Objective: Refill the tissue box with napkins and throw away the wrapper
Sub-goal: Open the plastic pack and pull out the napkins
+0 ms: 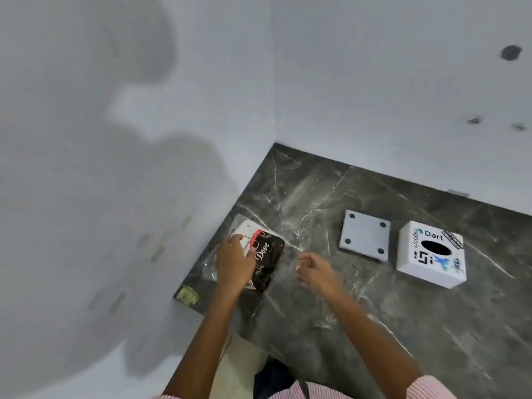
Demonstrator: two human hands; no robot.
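Note:
A napkin pack (266, 254) in a black, red and white wrapper marked "Dove" lies near the wall on the dark marble counter (359, 306). My left hand (233, 263) rests flat on top of it, fingers spread. My right hand (315, 270) hovers just right of the pack, fingers loosely curled, holding nothing I can see. A white cube tissue box (431, 254) with stickers and an oval slot stands at the right. Its flat white base plate (365, 235), with four dark feet facing up, lies just left of the box.
Grey walls (144, 139) meet in a corner behind the counter. The counter's left front corner carries a yellowish sticker (187, 295). Floor shows below the counter edge between my arms.

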